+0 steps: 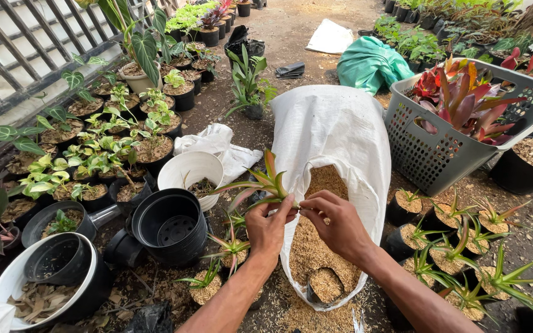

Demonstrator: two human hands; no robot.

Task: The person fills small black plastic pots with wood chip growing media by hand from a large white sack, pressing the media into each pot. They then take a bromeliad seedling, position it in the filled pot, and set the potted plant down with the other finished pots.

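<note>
We pinch the small green-and-pink spiky plantlet [260, 183] at its base with both our left hand [269, 227] and right hand [334, 223], fingers closed on it. Its leaves fan up and left, above the open white woven sack of rice husk [340, 142]

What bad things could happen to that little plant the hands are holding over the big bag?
The small spiky green-and-pink plant is pinched only at its base by the left hand and right hand, so a leaf might snap or the plant might drop into the open white woven sack of tan husks. The sack leans with its mouth wide open, so husks could spill further onto the ground. The black pot lying half-buried in the husks could sink out of sight.
</note>
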